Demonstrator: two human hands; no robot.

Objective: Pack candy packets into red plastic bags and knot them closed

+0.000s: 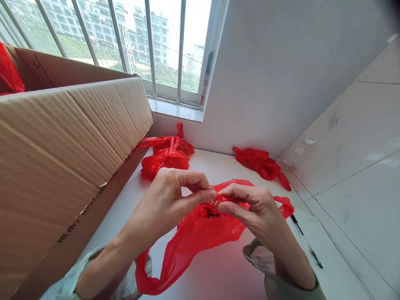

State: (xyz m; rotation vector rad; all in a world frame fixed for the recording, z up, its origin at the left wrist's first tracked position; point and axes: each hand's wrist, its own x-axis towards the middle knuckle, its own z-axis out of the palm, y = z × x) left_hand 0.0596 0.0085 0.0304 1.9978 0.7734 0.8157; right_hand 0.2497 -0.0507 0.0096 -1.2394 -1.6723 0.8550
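Observation:
Between my two hands is a small red packet with yellowish print [214, 202]; its exact kind is hard to make out. My left hand [179, 191] pinches its left end between thumb and fingers. On the other end, the thumb and fingers of my right hand [251, 204] are closed. Beneath both hands a thin red plastic bag [212, 233] lies spread on the white table [200, 271], one handle loop reaching toward the front left and the other to the right. Something small and dark [213, 215] shows inside the bag's mouth.
A large cardboard box [71, 133] takes up the left side. Knotted red bags [167, 160] lie by the back wall, and a crumpled red bag [259, 162] sits farther right near a clear plastic bottle [292, 156]. A black pen [296, 225] rests at right. Behind is a barred window [165, 54].

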